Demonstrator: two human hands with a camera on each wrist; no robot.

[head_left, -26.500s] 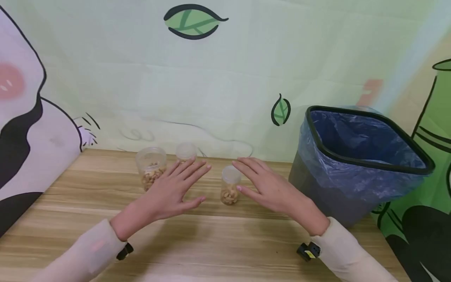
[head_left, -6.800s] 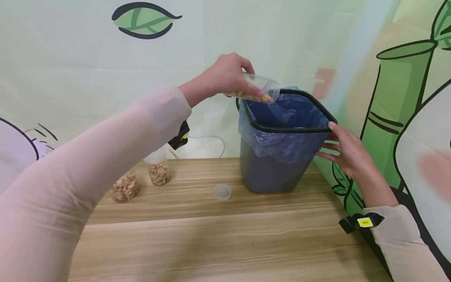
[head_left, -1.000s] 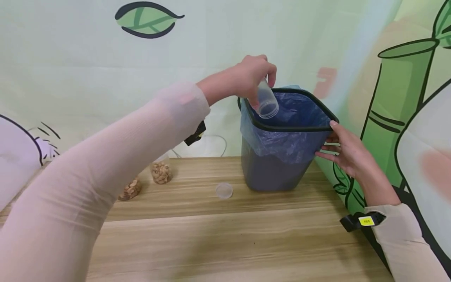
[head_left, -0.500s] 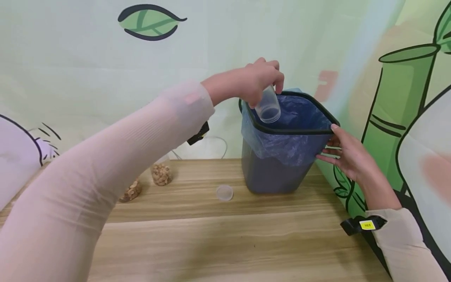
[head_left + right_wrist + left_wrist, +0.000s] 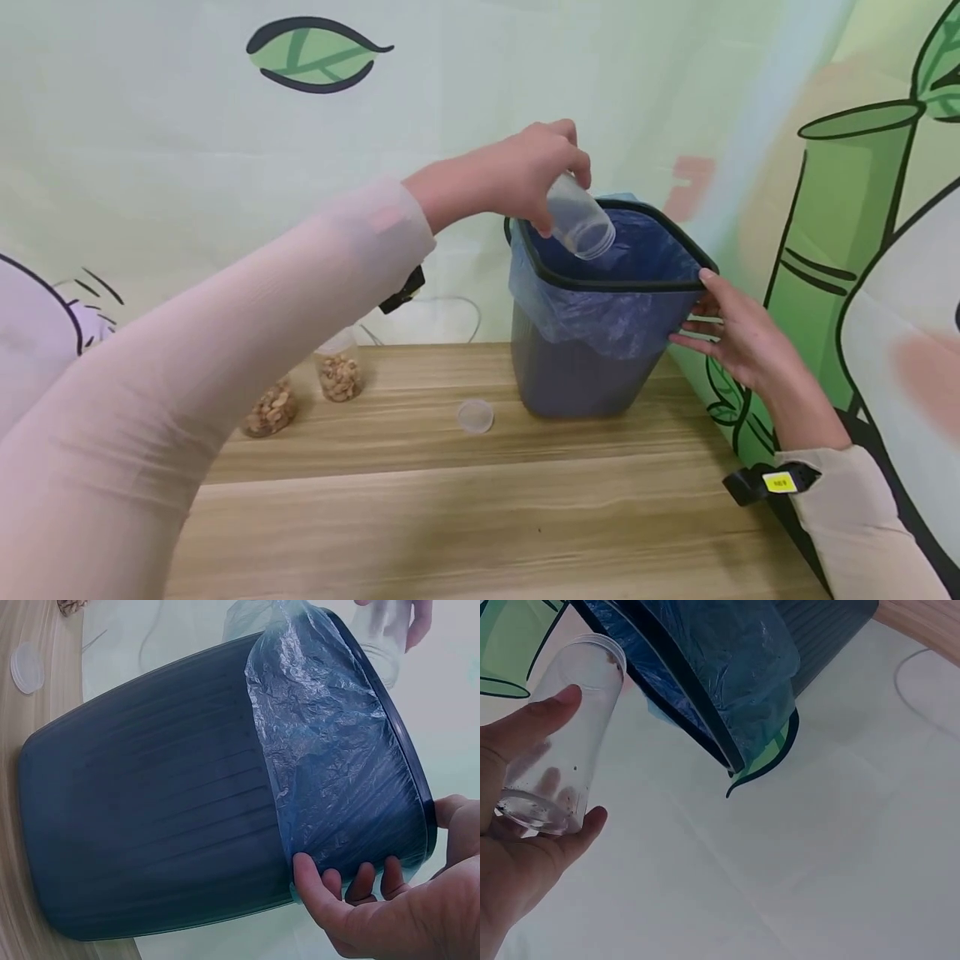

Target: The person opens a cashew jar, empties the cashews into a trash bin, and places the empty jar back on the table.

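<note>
My left hand (image 5: 525, 175) holds a clear plastic jar (image 5: 581, 218) by its base end, the uncapped mouth tilted down over the trash can (image 5: 577, 375). The left wrist view shows the jar (image 5: 574, 735) see-through, with only small specks and crumbs inside. My right hand (image 5: 750, 337) grips the can's right side. In the right wrist view the right thumb is at the black rim (image 5: 401, 735) and the fingers press the blue bag (image 5: 330, 742) on the outer wall. The can stands on the table, lined with that bag.
A round clear lid (image 5: 476, 416) lies on the wooden table (image 5: 450, 533) left of the can. Two jars of nuts, a smaller one (image 5: 340, 375) and a wider one (image 5: 270, 410), stand behind the left sleeve, partly hidden. A printed cloth (image 5: 420, 108) hangs behind.
Nuts seen in the held jar 6.8 s ago are gone from it. Over the last second it swung slightly in tilt. The right hand stays put. Earliest, both hands were open, holding nothing.
</note>
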